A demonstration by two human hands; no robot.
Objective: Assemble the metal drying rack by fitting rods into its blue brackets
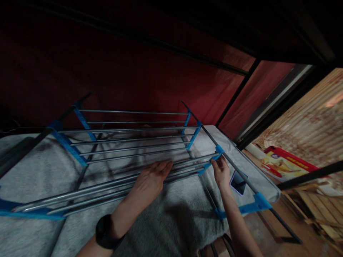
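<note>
A metal rack with silver rods and blue plastic brackets stands over a grey blanket. My left hand lies flat, fingers together, on the nearest group of silver rods. A black watch sits on that wrist. My right hand pinches the blue bracket at the right end of those same rods. A phone lies on the blanket just right of my right hand.
A dark red wall rises behind the rack. Black frame bars cross overhead and at the right. To the right lie a red and yellow box and wooden slats on a wooden floor.
</note>
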